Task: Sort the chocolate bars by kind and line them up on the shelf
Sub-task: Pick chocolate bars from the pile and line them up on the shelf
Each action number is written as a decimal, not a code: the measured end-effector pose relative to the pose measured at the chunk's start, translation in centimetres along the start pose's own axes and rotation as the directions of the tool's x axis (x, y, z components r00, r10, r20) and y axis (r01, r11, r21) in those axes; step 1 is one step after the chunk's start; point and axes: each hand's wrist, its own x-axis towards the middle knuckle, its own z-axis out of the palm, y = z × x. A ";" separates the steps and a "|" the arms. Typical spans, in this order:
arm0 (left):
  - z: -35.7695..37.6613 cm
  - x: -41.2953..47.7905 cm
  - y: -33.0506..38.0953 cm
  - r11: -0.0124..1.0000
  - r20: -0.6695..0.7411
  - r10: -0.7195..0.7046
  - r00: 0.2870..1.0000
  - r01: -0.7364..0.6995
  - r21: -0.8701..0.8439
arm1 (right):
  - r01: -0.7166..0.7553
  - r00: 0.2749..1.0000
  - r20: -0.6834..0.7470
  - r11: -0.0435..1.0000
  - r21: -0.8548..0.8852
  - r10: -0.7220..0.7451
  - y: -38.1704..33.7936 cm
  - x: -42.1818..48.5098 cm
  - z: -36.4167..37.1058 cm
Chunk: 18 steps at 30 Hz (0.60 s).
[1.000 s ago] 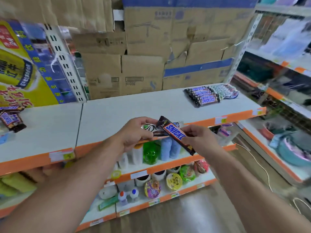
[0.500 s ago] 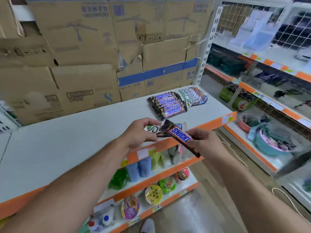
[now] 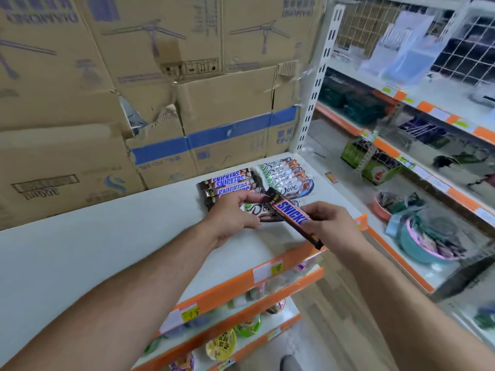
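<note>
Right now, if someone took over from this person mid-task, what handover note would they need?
Left hand holds a Dove bar; right hand pinches a Snickers bar.
On the shelf, at its right end: Snickers row beside Dove row.
Done: both rows started, sorted by kind.
Left: add each held bar to its own row.

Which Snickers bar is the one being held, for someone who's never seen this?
On the white shelf, look at the right end, where a Snickers row lies beside a Dove row. In front of them the right hand holds one Snickers bar. The only Snickers off the shelf, it slants across the Dove bar in the left hand.
</note>
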 end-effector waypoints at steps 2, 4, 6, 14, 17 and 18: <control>1.3 1.2 0.2 1.000 -0.047 0.000 0.999 0.001 0.013 | 0.020 0.999 0.043 1.000 -0.009 -0.020 0.3 2.0 -1.4; 2.8 2.1 0.4 0.999 -0.108 -0.008 0.994 0.012 0.037 | 0.040 0.995 0.088 0.999 -0.034 -0.037 0.5 3.7 -3.0; 4.4 2.9 0.7 0.998 -0.145 -0.014 0.989 0.022 0.059 | 0.060 0.990 0.128 0.997 -0.047 -0.054 0.6 5.3 -4.8; 10.3 5.6 1.5 0.957 -0.324 0.012 0.946 0.082 0.277 | 0.112 0.959 0.266 0.993 -0.040 -0.097 2.1 9.1 -9.8; 11.6 6.3 1.1 0.874 -0.410 0.139 0.902 0.083 0.479 | 0.121 0.944 0.312 0.992 -0.028 -0.106 2.5 9.9 -11.1; 11.8 6.5 1.0 0.837 -0.425 0.186 0.886 0.084 0.541 | 0.123 0.942 0.317 0.992 -0.029 -0.108 2.6 10.2 -11.4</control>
